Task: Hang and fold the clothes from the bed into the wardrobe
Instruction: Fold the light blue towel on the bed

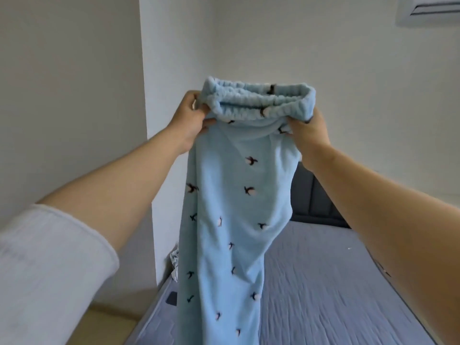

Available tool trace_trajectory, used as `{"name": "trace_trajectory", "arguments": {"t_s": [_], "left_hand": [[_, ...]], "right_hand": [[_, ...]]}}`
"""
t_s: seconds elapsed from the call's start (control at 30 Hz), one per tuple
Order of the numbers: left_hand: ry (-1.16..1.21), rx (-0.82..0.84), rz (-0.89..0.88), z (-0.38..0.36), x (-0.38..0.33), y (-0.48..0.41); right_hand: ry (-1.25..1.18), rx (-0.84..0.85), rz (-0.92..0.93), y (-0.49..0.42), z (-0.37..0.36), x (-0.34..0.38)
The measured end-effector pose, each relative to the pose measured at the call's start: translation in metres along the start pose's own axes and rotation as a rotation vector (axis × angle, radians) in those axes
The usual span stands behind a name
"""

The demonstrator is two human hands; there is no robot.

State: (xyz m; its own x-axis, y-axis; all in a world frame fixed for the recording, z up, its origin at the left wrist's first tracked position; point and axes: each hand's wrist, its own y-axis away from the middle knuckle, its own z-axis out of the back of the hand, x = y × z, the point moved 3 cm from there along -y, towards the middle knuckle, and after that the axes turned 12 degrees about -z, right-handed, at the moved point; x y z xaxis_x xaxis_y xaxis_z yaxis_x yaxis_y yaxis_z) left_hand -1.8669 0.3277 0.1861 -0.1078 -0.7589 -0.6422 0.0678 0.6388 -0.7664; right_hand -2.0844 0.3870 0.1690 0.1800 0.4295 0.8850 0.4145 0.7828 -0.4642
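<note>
1. Light-blue fleece pyjama pants (231, 207) w/ small dark-and-white motifs are held up in the air over the bed (323, 282), hanging straight down; the lower end runs out of frame at the bottom.
2. Elastic waistband (258, 98) is at the top, mouth open, stretched between both hands.
3. Left hand (191, 118): fingers (195, 99) curled over the waistband's left end, thumb pressed on the fabric just below, so clamped on the pants.
4. Right hand (306, 128): fingers pinch the waistband's right end, also clamped on the fabric.
5. Both arms reach fwd; white sleeve (49, 270) is pushed up on the left forearm, right forearm bare.
6. Bed has a wrinkled grey-blue sheet; dark headboard (313, 197) stands behind it, partly hidden by the pants.
7. A bit of patterned cloth (174, 261) peeks out left of the pants, by the white wall corner (174, 58).
8. AC unit (430, 11) is on the wall, top right.
</note>
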Motion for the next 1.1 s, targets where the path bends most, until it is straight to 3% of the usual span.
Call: {"name": "trace_trajectory", "arguments": {"t_s": [0.17,0.4,0.53,0.7,1.1], "left_hand": [[-0.057,0.03,-0.066,0.021,-0.034,0.02],[-0.123,0.054,0.042,0.033,-0.035,0.128],[-0.207,0.068,0.189,0.048,-0.016,0.216],[-0.195,0.119,0.445,0.062,0.012,0.322],[-0.23,0.278,0.818,0.112,0.032,0.505]], "right_hand": [[-0.027,0.044,0.115,0.043,0.008,0.021],[-0.015,0.088,-0.007,0.118,0.038,-0.007],[0.043,0.236,-0.152,0.175,0.048,-0.053],[0.108,0.467,-0.491,0.261,0.055,-0.119],[0.11,0.504,-0.934,0.441,0.05,-0.214]]}}
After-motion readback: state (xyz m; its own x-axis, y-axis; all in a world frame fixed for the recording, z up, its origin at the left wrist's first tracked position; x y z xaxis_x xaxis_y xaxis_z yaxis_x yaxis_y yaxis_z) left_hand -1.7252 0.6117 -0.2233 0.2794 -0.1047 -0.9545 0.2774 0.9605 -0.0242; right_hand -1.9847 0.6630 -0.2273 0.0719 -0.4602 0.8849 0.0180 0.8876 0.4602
